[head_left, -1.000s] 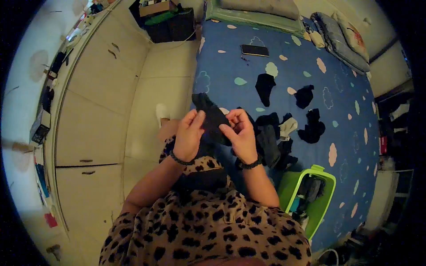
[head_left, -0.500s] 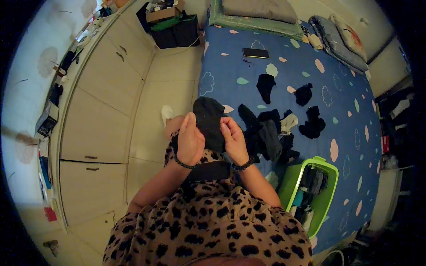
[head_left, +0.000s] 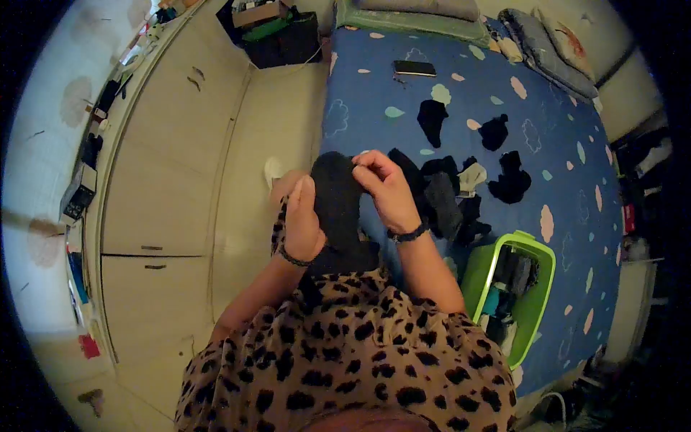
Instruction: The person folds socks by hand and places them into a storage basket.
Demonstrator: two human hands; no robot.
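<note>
A dark sock [head_left: 337,198] hangs stretched out between my hands, above my lap. My left hand [head_left: 304,223] is at its left edge, with the fingers pressed together and pointing up. My right hand [head_left: 387,189] pinches the sock's upper right edge between thumb and fingers. To the right on the bed lies a pile of dark socks [head_left: 440,205] with a light grey sock [head_left: 471,178] among them. Three dark pieces lie apart from it: one [head_left: 432,121] above the pile, one [head_left: 494,132] at the upper right and one [head_left: 509,180] at the right.
A green bin [head_left: 545,288] holding folded socks stands at the bed's near side. A phone [head_left: 414,68] lies farther up the blue bed [head_left: 568,252]. Pillows [head_left: 547,54] rest at the far end. Cabinets [head_left: 158,180] line the left, beyond the floor strip.
The sock in my hands has been spread lengthwise. My right hand has moved up along its right side to the top, while my left hand stays on the left edge.
</note>
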